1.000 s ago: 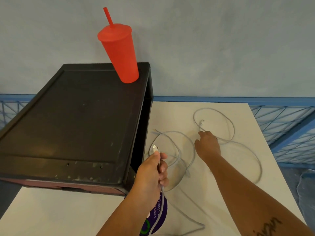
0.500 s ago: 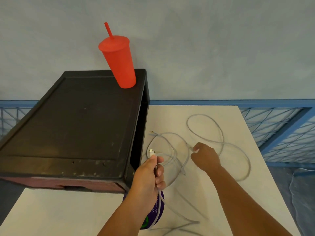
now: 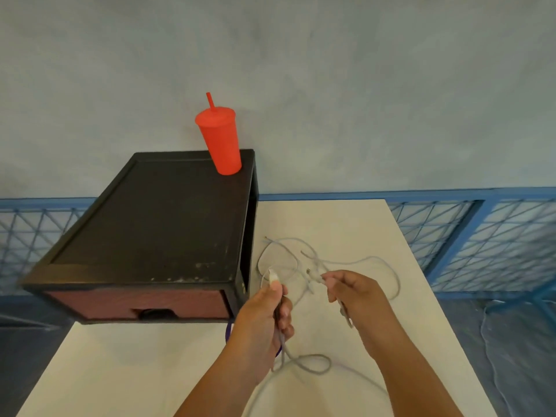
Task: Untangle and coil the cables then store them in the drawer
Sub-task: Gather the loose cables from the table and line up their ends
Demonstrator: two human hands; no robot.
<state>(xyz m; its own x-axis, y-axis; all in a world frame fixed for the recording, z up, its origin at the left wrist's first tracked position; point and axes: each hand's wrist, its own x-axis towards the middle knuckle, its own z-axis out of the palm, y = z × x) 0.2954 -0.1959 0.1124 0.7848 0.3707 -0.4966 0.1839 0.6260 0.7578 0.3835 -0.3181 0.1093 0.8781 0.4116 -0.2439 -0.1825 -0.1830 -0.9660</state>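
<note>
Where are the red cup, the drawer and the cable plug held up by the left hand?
Red cup (image 3: pixel 222 144): head view, middle of its body.
Drawer (image 3: pixel 135 302): head view, reddish front panel.
Cable plug (image 3: pixel 273 276): head view, white connector tip.

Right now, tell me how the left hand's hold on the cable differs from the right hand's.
The left hand curls its fingers round the cable in a fist, with the white plug sticking up past the thumb. The right hand pinches a cable end at its fingertips. The left hand is beside the black drawer unit, and the right hand is further out over the table. Both hold grey cable above the table.
</note>
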